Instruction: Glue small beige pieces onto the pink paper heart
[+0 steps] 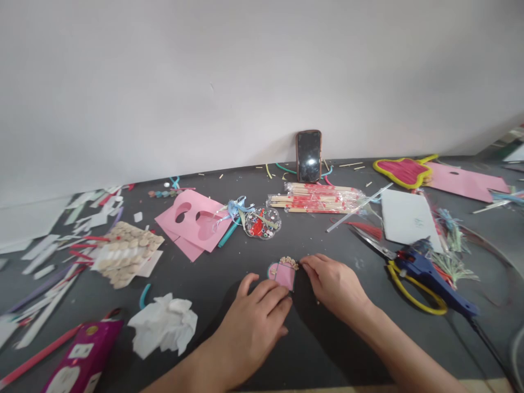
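Observation:
A small pink paper piece with a dark edge and a rounded part on its left lies flat on the dark table. Small beige beads or bits line its top edge. My left hand rests at its lower left, fingers apart and fingertips on the paper. At the upper right corner, my right hand has thumb and forefinger pinched together beside the beige bits. Whatever lies between those fingertips is too small to make out.
A blue glue gun and yellow-handled scissors lie at right. Wrapped sticks sit before a propped phone. Pink cut-out card, crumpled tissue and a purple packet are at left.

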Motion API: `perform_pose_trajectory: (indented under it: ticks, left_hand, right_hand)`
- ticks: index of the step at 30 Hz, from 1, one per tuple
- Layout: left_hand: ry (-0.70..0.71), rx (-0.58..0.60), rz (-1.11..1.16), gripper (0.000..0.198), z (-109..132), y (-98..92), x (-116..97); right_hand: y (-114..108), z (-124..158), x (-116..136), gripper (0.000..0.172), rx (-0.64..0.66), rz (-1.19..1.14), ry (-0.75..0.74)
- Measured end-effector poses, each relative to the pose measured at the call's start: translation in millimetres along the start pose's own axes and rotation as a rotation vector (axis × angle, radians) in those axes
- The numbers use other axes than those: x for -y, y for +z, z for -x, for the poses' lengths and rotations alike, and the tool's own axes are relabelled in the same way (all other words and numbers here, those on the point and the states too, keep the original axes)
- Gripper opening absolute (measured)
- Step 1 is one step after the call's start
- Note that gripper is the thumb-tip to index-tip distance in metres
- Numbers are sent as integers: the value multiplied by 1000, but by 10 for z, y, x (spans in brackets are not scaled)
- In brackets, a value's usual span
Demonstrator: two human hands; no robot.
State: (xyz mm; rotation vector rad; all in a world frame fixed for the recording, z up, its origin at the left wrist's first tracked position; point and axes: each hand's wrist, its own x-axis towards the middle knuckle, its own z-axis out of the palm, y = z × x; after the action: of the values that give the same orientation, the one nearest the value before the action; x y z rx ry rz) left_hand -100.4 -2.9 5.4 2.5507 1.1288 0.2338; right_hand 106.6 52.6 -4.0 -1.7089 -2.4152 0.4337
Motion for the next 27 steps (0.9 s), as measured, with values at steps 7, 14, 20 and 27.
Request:
perform_pose_trajectory:
  ticks: [7,14,20,27]
  left_hand:
    - [5,-49,-6,31,119,84,-120]
    - [-197,-304,-82,29,100,180,-355]
    - [-271,-364,-74,25,-249,277,-533]
    - [-305,-389,-83,16,-479,398,-571]
  right_hand:
    - [-289,103,-227,25,-209,-146,-27]
    - [-459,625,-594,25,-391,-191,130]
    - [-221,1026,-697,25,-414,-250,191]
    - [-110,1395,-677,26,-357,-336,229]
